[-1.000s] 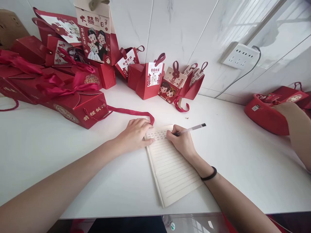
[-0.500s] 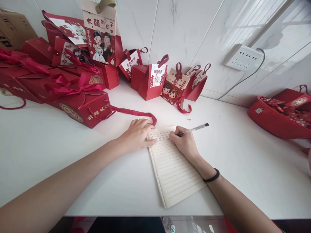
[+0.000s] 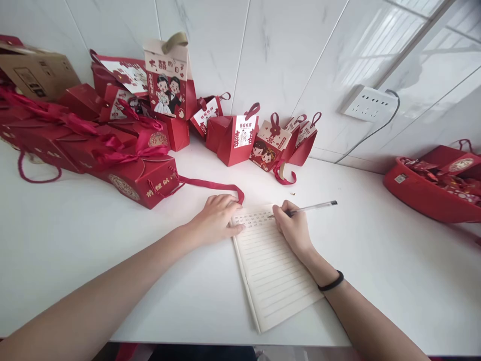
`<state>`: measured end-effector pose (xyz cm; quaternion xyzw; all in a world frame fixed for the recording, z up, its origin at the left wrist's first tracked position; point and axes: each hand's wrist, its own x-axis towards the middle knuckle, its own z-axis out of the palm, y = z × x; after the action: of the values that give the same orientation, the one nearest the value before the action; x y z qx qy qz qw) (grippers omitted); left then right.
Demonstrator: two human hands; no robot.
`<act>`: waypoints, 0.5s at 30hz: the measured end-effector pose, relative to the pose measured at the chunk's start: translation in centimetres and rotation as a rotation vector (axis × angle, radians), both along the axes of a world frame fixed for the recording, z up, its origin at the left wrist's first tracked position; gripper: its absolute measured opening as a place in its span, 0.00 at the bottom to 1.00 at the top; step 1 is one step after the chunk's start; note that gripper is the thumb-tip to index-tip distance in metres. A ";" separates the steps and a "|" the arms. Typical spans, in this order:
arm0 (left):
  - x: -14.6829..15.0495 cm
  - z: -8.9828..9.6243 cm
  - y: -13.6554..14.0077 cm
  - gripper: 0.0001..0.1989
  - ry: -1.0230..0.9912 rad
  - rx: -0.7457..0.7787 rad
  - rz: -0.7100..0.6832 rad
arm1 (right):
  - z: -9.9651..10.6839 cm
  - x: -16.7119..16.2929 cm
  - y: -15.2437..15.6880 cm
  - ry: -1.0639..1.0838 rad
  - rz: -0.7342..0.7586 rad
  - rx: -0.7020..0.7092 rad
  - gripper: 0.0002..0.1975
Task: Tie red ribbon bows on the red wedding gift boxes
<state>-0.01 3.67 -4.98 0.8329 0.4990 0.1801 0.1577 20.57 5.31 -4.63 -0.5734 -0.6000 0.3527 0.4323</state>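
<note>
A lined notebook [image 3: 280,281] lies slanted on the white table, with several short rows of handwriting across its top lines. My right hand [image 3: 295,228] is closed around a clear pen [image 3: 317,206] with a dark end cap, its tip close to the page near the written rows. Resting at the notebook's upper left edge, my left hand [image 3: 216,220] lies flat with the thumb on the paper and holds nothing. A dark red ribbon [image 3: 214,184] runs from a gift box and ends by the left fingers.
Red gift boxes [image 3: 158,175] with ribbons crowd the left, beside a cardboard box [image 3: 41,75]. Small red gift bags [image 3: 236,145] stand along the tiled wall. A red basin [image 3: 421,193] of packets sits at the right, below a power strip [image 3: 366,104] with a cable.
The view has tilted, so things sit slightly lower in the picture. My right hand with the pen has shifted a little to the right over the page. My left hand stays at the notebook's edge.
</note>
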 end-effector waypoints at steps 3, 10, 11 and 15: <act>-0.1 0.1 -0.2 0.20 -0.007 0.003 0.009 | -0.2 1.0 0.6 0.011 0.011 0.064 0.16; -0.3 0.3 -0.6 0.19 -0.062 -0.022 0.025 | -1.8 2.7 2.8 -0.319 0.110 0.479 0.11; -0.4 0.4 -0.7 0.19 -0.067 -0.027 0.031 | -1.9 2.8 2.9 -0.349 0.129 0.508 0.10; -0.5 0.5 -1.0 0.20 -0.078 -0.062 0.052 | -1.9 2.9 2.5 -0.416 0.227 0.505 0.12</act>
<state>-0.47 2.70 -4.49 0.8066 0.5193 0.2008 0.1982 23.43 7.84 -6.48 -0.4374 -0.8036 0.1143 0.3871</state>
